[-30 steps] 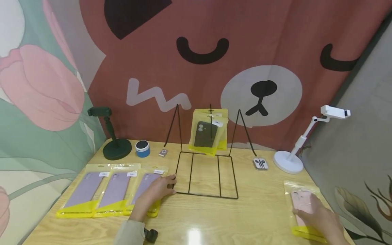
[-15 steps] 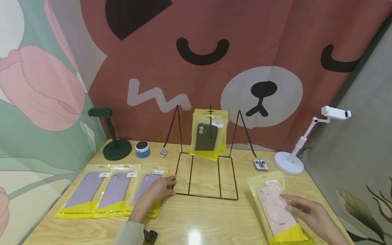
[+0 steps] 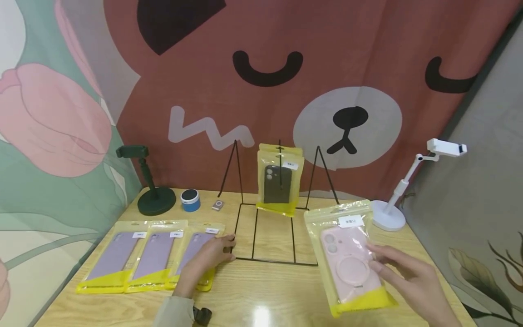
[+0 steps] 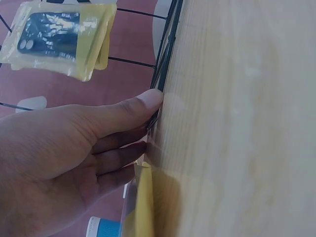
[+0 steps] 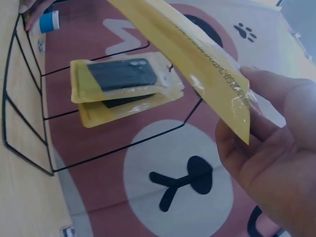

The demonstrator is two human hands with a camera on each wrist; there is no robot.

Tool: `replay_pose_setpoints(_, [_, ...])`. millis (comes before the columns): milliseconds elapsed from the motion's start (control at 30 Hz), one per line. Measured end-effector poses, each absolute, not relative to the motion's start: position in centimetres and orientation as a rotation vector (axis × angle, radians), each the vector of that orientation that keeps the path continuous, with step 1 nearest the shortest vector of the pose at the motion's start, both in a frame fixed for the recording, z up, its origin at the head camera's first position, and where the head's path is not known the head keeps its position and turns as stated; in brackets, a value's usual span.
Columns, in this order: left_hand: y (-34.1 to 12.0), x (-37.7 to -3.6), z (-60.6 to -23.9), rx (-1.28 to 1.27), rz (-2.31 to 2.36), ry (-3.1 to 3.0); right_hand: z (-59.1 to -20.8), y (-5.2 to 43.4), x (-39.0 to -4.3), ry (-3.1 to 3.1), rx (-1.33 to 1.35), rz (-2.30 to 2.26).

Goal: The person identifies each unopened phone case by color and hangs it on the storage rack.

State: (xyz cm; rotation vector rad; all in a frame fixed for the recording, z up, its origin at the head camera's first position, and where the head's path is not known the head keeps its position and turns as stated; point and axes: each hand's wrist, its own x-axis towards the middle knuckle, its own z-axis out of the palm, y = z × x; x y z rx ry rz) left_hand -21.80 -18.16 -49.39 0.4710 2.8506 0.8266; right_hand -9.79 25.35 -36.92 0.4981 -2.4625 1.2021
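Note:
My right hand pinches a clear and yellow bag holding a pink phone case, lifted above the table and tilted, just right of a black wire rack. In the right wrist view the bag's edge sits between thumb and fingers of that hand. Two bagged dark phone cases hang on the rack's middle hook. My left hand lies flat on the rightmost of three lilac case bags, its thumb touching the rack's front left corner.
At the back left stand a black phone stand, a blue round speaker and a small silver player. A white phone stand is at the back right. Two more lilac bags lie at the left.
My right hand has picked the pink case bag up from the table's right edge and carried it up and left, close to the rack. The hanging dark cases stopped swinging. The left hand stayed put.

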Motion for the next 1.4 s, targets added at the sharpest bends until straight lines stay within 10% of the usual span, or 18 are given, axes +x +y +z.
replay_pose_setpoints(567, [-18.3,-21.9,-49.3,0.442,0.85,2.835,-38.3,24.6,-14.2,-2.435,0.346,1.204])
replay_pose_setpoints(1100, [-18.4,-21.8,-49.6,0.497,0.891,2.838,-38.8,22.3,-26.1,-2.268,0.353,1.365])
replay_pose_setpoints(1400, [-18.4,-21.9,-49.9,0.49,0.887,2.851,-42.5,22.0,-23.6,-2.301,0.178,1.289])
